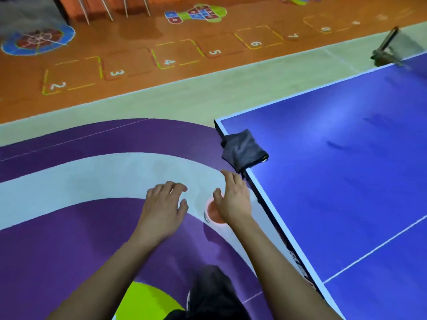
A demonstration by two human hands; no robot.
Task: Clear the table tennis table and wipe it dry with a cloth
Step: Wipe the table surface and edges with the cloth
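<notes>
Left grip (pixel 165 202) loosely curled; right grip (pixel 233 199) spread, both arms outstretched.

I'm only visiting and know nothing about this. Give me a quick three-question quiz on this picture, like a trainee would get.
1. True or false: the grey cloth lies flat on the floor.
2. What sits partly hidden beneath the right hand? A) a paddle B) an orange cup C) a ball
3. Fill in: the table top is coloured ____.

Key: 1 false, it hangs over the table's edge near the corner; 2 B; 3 blue.
</notes>
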